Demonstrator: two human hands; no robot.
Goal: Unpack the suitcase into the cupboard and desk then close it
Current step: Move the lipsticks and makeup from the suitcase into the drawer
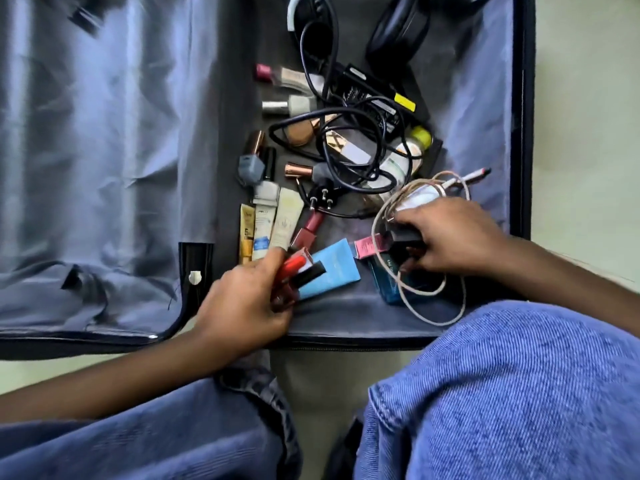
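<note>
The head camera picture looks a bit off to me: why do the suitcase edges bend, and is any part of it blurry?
Head view: the wide-angle lens bows the suitcase rim outward. The lining at far left is smeared with streaky sheen. The left hand and right hand are slightly soft, while the black cable and tubes in the middle are sharper. The light is soft, with no hard shadows.

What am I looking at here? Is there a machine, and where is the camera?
No machine: a person works with bare hands, and the one camera sits on their head, looking down past their jeans. An open suitcase lies on the floor, still holding cosmetic tubes, a black cable with its plug and a black case. The left hand holds small red and black tubes over a blue tube. The right hand holds a black block amid a pale cable.
</note>
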